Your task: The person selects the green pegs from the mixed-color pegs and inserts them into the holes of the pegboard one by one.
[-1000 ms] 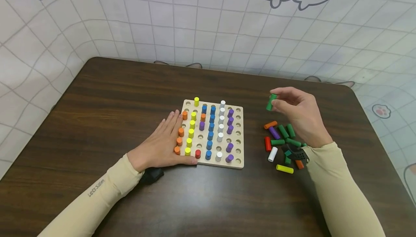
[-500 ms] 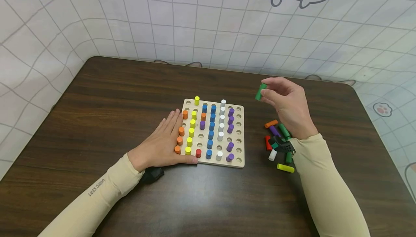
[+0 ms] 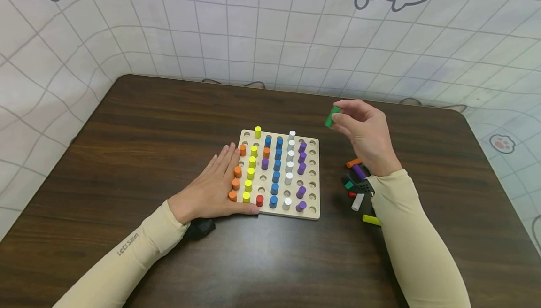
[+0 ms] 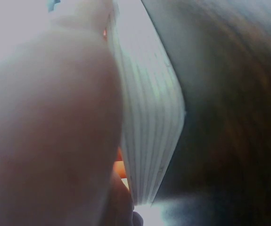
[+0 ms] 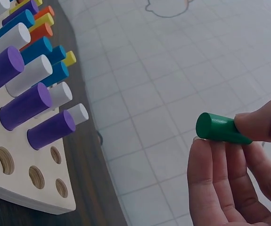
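A pale wooden pegboard (image 3: 263,178) lies on the table, with orange, yellow, blue, white and purple pegs standing in its columns and one red peg (image 3: 259,200) at the front edge. My left hand (image 3: 211,188) rests with straight fingers along the board's left side, its thumb at the front edge. Up past the board's back right corner, my right hand (image 3: 367,132) pinches a green peg (image 3: 332,117) between thumb and fingers. The right wrist view shows this green peg (image 5: 222,128) lying across the fingertips, with bare holes at the board's corner (image 5: 55,200).
Loose pegs lie right of the board, partly hidden by my right forearm: orange (image 3: 353,162), purple (image 3: 359,172), white (image 3: 357,202) and yellow (image 3: 371,219) ones show. A white curtain (image 3: 270,31) with a grid pattern hangs behind the dark table (image 3: 169,111).
My right hand has moved left and slightly away from me with the green peg, and its forearm now covers more of the loose pegs. My left hand keeps its place on the board.
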### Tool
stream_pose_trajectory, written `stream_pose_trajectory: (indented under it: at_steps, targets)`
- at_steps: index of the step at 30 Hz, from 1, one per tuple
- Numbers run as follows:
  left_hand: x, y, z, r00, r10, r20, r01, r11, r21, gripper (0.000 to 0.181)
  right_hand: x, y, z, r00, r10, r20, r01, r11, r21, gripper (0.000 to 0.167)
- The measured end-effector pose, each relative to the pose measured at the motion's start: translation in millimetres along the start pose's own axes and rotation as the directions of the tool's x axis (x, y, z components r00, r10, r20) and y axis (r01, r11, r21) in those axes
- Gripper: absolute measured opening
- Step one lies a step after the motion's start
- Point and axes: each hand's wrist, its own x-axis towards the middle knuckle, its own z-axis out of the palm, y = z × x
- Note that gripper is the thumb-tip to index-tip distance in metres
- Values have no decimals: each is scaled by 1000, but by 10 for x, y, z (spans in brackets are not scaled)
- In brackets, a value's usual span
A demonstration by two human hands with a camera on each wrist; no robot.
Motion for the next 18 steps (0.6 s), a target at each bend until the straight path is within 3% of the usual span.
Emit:
stream_pose_trajectory:
  at_steps: [18]
  targets:
    - [11, -4, 8, 1000, -14, 7, 14, 1000, 22, 139, 92, 188, -33, 998, 37, -40, -41, 996, -83, 20]
